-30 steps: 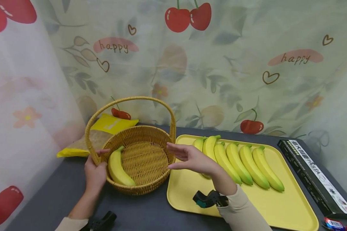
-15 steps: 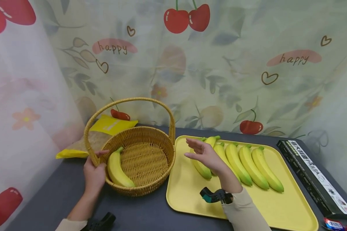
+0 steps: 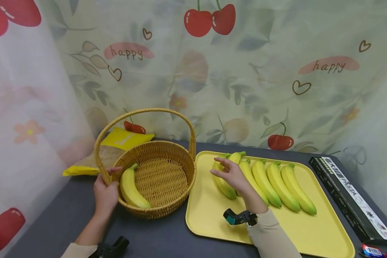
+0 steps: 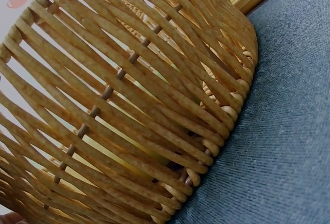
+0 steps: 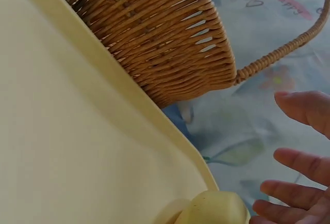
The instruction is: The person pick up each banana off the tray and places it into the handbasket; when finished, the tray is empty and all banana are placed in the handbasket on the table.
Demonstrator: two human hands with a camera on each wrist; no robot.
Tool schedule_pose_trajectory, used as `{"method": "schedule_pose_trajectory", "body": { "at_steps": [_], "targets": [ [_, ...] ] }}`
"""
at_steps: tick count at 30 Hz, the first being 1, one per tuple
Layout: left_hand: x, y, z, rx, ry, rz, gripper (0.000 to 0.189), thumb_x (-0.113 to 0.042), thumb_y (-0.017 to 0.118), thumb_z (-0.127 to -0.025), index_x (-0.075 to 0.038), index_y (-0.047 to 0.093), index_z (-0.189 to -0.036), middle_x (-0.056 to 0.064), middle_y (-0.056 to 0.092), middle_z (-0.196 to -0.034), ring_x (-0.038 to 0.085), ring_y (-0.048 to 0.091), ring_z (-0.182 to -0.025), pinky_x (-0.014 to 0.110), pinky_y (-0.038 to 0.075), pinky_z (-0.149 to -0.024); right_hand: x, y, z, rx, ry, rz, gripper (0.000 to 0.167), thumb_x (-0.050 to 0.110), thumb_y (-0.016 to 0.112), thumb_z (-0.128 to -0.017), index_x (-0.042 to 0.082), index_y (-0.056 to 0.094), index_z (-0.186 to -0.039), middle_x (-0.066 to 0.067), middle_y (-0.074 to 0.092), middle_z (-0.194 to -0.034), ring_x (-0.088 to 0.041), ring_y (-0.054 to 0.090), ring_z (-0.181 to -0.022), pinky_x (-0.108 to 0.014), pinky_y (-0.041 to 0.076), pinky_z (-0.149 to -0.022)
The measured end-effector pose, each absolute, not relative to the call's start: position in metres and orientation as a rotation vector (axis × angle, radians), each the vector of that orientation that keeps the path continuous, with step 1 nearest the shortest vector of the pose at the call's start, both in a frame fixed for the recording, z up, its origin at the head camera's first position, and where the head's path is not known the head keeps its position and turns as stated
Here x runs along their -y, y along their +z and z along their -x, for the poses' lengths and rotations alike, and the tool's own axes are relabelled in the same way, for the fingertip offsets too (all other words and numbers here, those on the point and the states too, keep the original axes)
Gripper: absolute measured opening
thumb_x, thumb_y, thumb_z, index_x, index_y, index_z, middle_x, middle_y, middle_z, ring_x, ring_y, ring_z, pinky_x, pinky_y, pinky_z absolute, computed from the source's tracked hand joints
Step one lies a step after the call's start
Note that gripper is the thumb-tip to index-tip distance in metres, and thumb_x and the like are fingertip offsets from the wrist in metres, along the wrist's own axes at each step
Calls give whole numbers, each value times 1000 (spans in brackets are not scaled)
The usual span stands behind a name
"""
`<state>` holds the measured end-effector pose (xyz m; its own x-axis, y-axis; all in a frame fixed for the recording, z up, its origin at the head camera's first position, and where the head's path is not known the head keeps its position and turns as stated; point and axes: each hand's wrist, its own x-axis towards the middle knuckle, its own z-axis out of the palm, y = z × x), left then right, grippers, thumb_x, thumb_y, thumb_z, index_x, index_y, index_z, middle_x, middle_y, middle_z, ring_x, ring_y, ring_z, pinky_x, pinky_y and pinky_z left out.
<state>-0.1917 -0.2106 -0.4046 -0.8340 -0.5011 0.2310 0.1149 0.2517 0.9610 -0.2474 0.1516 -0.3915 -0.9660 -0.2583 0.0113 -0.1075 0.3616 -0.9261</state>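
rt hand (image 3: 233,177) away fr basket (image 3: 162,177), nr bananas (image 3: 267,184)

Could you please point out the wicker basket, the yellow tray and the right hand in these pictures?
Wicker basket (image 3: 162,179): head view, on the bare woven floor inside.
Yellow tray (image 3: 209,216): head view, on a bare patch near its front left corner.
Right hand (image 3: 234,178): head view, on the back of the hand.

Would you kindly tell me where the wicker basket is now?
In the head view, the wicker basket sits left of the yellow tray, held by the left hand.
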Motion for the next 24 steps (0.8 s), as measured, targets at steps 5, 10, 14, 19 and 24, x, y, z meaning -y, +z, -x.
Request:
{"method": "schedule_pose_trajectory", "body": {
  "at_steps": [5, 10, 14, 19, 24],
  "targets": [
    [210, -404, 192, 2037, -1629, -345, 40, 15, 41, -77, -1, 60, -109, -19, 59, -92, 6, 47, -109, 14, 31, -84, -152, -396, 249, -2508, -1660, 316, 58, 23, 64, -87, 7, 43, -138, -19, 34, -147, -36, 24, -139, -49, 24, -112],
    [210, -405, 192, 2027, -1635, -352, 40, 15, 41, -77, -1, 60, -108, -23, 58, -90, 4, 47, -109, 15, 30, -84, -153, -402, 252, -2501, -1637, 316, 57, 22, 64, -87, 5, 43, -138, -18, 34, -147, -36, 23, -139, -49, 24, -111],
    [211, -406, 193, 2024, -1631, -342, 40, 15, 41, -77, -1, 60, -108, -22, 58, -90, 4, 47, -108, 14, 30, -84, -151, -407, 254, -2503, -1609, 331, 57, 18, 63, -87, 4, 43, -138, -17, 33, -148, -35, 19, -141, -50, 22, -112],
    [211, -407, 193, 2018, -1622, -337, 40, 16, 41, -76, 0, 61, -108, -21, 59, -91, 3, 47, -108, 13, 31, -85, -148, -419, 256, -2591, -1548, 444, 53, 9, 64, -85, 1, 46, -135, -17, 33, -148, -34, 15, -142, -49, 17, -114],
    [211, -407, 192, 2018, -1633, -341, 40, 15, 41, -76, 0, 60, -108, -24, 58, -89, 3, 47, -108, 13, 30, -86, -143, -430, 255, -2690, -1441, 586, 48, 2, 62, -85, 0, 49, -132, -17, 28, -150, -35, 11, -142, -52, 14, -113]
  ]
}}
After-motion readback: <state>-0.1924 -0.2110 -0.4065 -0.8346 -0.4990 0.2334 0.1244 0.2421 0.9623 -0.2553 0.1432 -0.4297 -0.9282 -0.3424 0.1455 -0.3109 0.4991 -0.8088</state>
